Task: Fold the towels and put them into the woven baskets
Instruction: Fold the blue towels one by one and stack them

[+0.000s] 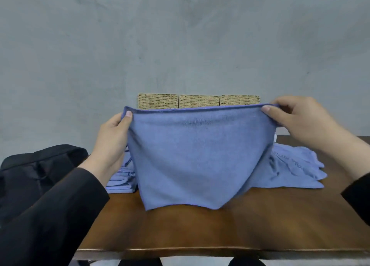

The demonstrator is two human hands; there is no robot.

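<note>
A blue towel [196,155] hangs spread in the air above the brown table [200,229], its lower edge touching the tabletop. My left hand [114,137] pinches its upper left corner and my right hand [300,117] pinches its upper right corner. Three woven baskets stand in a row against the wall behind the towel: left [157,101], middle [199,101], right [239,99]. Their lower parts are hidden by the towel.
More blue towels lie on the table: a flat stack [120,177] behind at the left and a loose crumpled heap [296,169] at the right. A black bag [36,169] sits off the table's left side. The grey wall rises right behind the baskets.
</note>
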